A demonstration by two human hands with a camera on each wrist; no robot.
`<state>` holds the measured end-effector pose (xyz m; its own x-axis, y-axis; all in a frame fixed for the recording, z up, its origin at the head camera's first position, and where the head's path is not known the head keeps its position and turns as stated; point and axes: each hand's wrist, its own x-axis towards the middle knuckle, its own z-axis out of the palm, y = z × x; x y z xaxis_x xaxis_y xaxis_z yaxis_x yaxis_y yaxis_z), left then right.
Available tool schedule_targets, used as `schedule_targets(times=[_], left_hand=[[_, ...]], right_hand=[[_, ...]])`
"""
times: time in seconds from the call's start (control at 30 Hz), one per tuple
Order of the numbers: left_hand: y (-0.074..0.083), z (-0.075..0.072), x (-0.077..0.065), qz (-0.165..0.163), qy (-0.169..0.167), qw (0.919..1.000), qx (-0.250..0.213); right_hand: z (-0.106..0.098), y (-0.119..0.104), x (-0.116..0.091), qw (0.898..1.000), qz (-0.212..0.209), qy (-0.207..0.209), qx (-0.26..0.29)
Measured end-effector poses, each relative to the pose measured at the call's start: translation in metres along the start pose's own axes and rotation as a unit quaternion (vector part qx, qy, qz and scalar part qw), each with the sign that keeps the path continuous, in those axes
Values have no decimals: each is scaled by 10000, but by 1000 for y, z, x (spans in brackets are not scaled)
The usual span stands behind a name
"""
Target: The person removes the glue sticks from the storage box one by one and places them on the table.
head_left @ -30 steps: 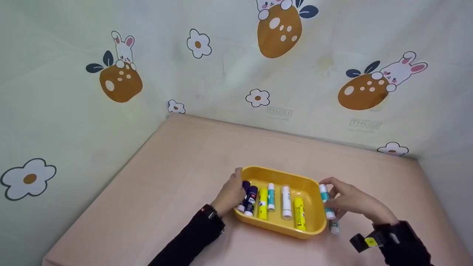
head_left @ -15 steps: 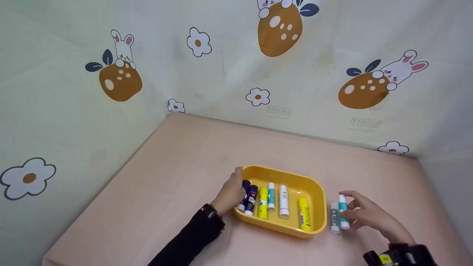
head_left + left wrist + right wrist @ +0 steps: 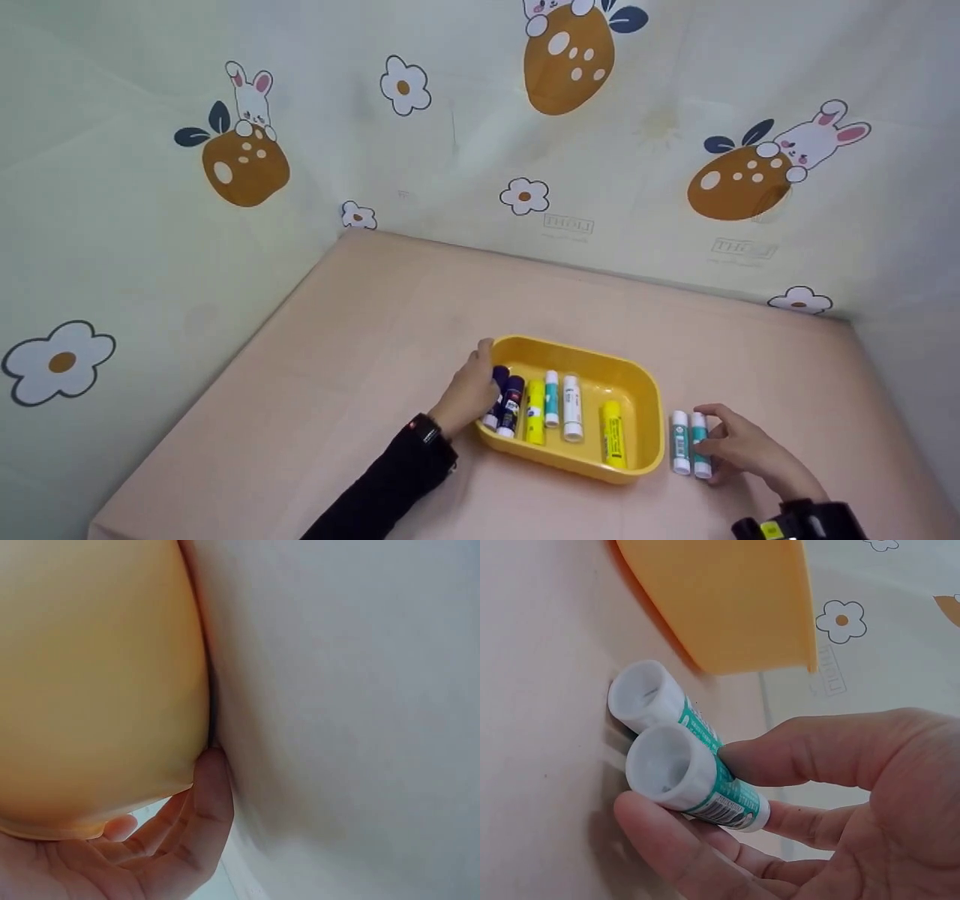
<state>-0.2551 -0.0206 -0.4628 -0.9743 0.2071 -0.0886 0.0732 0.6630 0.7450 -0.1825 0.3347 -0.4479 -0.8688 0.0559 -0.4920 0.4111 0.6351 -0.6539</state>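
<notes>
My left hand (image 3: 466,394) grips the left end of a yellow plastic bin (image 3: 649,390); in the left wrist view its fingers (image 3: 214,787) curl against the bin's outer wall. To the right of the bin, my right hand (image 3: 754,450) pinches a green-and-white glue stick (image 3: 671,765) between thumb and fingers. A second green-and-white glue stick (image 3: 680,442) lies alongside it on the table, on the bin's side. Inside the bin are two dark purple glue sticks (image 3: 511,405), two yellow ones (image 3: 613,435), a white one (image 3: 572,409) and a small green-and-white one (image 3: 551,399).
A pinkish cloth-covered table (image 3: 375,315) carries the bin. Fabric walls (image 3: 450,142) with rabbit and flower prints rise behind it and at the left.
The right hand has carried its glue stick from the bin's right rim down to the table, beside the other one. Loose sticks in the bin shifted slightly. The left hand stays put.
</notes>
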Motion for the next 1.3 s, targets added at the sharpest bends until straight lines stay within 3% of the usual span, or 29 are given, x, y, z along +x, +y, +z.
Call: schedule_targets(times=[0.53, 0.9, 1.2, 1.3], left_hand=[[0, 2, 2, -88, 49, 9999, 52], [2, 1, 1, -124, 17, 9999, 5], [1, 1, 0, 98, 80, 9993, 346], [2, 1, 0, 0, 63, 9995, 307]], right_hand=[[1, 2, 5, 10000, 62, -42, -31], [-7, -3, -2, 9997, 224, 2, -79], [-14, -28, -18, 9967, -481, 282, -595], [-11, -42, -25, 9938, -832, 313, -673]])
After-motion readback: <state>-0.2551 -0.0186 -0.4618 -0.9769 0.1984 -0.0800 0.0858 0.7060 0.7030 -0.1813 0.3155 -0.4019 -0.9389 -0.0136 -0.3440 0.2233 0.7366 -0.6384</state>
